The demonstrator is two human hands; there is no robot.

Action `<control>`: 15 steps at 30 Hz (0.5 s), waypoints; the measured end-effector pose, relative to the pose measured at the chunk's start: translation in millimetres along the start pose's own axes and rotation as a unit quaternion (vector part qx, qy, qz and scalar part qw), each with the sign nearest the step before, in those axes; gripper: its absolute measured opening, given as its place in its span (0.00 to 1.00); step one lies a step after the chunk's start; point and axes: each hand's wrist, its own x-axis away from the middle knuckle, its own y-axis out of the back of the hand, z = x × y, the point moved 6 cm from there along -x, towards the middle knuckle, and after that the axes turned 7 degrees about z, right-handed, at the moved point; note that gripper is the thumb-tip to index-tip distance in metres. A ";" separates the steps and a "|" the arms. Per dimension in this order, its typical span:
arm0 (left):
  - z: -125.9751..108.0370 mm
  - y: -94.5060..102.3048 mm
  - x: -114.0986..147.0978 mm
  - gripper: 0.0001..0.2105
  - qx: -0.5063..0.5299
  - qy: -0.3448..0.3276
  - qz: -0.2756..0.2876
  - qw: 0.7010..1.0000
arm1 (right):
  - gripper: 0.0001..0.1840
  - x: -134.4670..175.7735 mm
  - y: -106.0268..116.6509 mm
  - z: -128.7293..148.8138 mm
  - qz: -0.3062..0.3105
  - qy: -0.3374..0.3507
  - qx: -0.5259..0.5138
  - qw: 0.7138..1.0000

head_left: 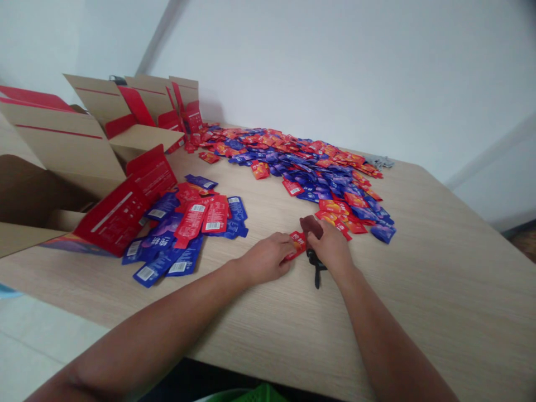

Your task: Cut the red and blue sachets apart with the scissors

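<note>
My left hand (268, 258) rests on the table with its fingers curled on a red sachet (297, 243), holding it flat. Closed in my right hand (335, 249) is a small hand tool (310, 224) with a reddish-brown upper part and black lower parts. It stands right beside the sachet's right end; whether they touch I cannot tell. Its exact kind is unclear, and my fingers cover part of it. Just beyond my right hand lie orange-red sachets (334, 207). To the left of my hands is a loose pile of red and blue sachets (195, 219).
A long heap of red and blue sachets (288, 159) runs along the back of the wooden table (435, 268). Open cardboard boxes (62, 151) with raised flaps stand at the left. Grey crumpled scraps (381, 162) lie at the far right end of the heap, near the wall.
</note>
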 end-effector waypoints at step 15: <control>4.2 -3.4 -1.1 0.04 -0.010 -0.001 0.006 1.000 | 0.12 11.7 -4.9 33.8 0.033 0.138 -0.123 0.982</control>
